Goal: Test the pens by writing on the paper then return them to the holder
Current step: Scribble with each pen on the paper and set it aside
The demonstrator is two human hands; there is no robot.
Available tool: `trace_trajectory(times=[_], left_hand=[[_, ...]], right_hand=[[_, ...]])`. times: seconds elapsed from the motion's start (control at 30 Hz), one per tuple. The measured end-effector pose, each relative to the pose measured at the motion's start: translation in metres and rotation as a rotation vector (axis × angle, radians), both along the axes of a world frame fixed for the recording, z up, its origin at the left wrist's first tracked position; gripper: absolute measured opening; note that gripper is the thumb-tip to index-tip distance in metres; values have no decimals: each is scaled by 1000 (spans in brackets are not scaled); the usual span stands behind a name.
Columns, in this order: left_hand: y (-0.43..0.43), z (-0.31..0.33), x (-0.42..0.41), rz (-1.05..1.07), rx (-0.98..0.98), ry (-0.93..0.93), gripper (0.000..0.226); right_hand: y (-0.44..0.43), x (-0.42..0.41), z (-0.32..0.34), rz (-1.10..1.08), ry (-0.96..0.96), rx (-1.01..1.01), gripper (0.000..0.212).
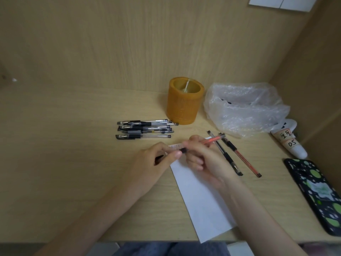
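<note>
"Pale wood counter (64, 145), and what is biggest on it?"

"A crumpled bubble-wrap bag (245, 108) at the back right. Next comes the white paper (201, 200), slanting from the near edge up to under the hands. A phone in a spotted case (317, 196) lies well to the right."

"And the holder?"

"An amber cylinder (184, 102), upright by the back wall. No pen shows inside it."

"What is the person doing?"

"Both hands are on one red gel pen (214, 139), held just above the top of the paper. The right grip (201, 157) is curled round its barrel. The left grip (156, 163) pinches the other end between thumb and fingertips."

"Cap coming off, or going on?"

"That cannot be told, since the fingers hide the join. It looks like one or the other, so this pen's test is in hand."

"The other pens?"

"A heap of black gel pens (145, 129) lies left of the holder. A black pen (227, 156) and a second red pen (243, 157) lie side by side, just right of the paper."

"The next move?"

"If the cap is off, the tip must come down on bare paper while the left hand steadies the sheet. Otherwise the pen needs lifting tip-down into the holder. Most of the task seems left."
</note>
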State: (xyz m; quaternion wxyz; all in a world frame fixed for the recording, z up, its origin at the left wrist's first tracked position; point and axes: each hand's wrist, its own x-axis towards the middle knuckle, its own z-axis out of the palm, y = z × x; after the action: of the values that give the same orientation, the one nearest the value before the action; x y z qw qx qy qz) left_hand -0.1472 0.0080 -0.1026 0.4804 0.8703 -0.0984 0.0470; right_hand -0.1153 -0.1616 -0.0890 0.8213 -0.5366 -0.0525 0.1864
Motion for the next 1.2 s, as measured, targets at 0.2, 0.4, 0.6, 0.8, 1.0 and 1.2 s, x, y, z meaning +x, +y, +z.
trace_trajectory(times=[0.2, 0.4, 0.6, 0.8, 1.0, 1.2], left_hand=[[8, -8, -4, -86, 301, -59, 27], [2, -3, -5, -148, 440, -77, 36], [1, -5, -7, -127, 428, -85, 37], [0, -5, -8, -106, 408, -74, 35], [-1, -3, -9, -105, 420, -82, 35], [-1, -4, -9, -104, 409, -92, 34]], right_hand=[[-17, 21, 1, -270, 28, -119, 25], [3, 23, -1, -362, -229, -493, 39], [14, 29, -20, -524, -305, -562, 43], [14, 28, -24, -547, -349, -582, 36], [14, 29, -26, -529, -367, -608, 32], [14, 29, -28, -555, -386, -651, 38]])
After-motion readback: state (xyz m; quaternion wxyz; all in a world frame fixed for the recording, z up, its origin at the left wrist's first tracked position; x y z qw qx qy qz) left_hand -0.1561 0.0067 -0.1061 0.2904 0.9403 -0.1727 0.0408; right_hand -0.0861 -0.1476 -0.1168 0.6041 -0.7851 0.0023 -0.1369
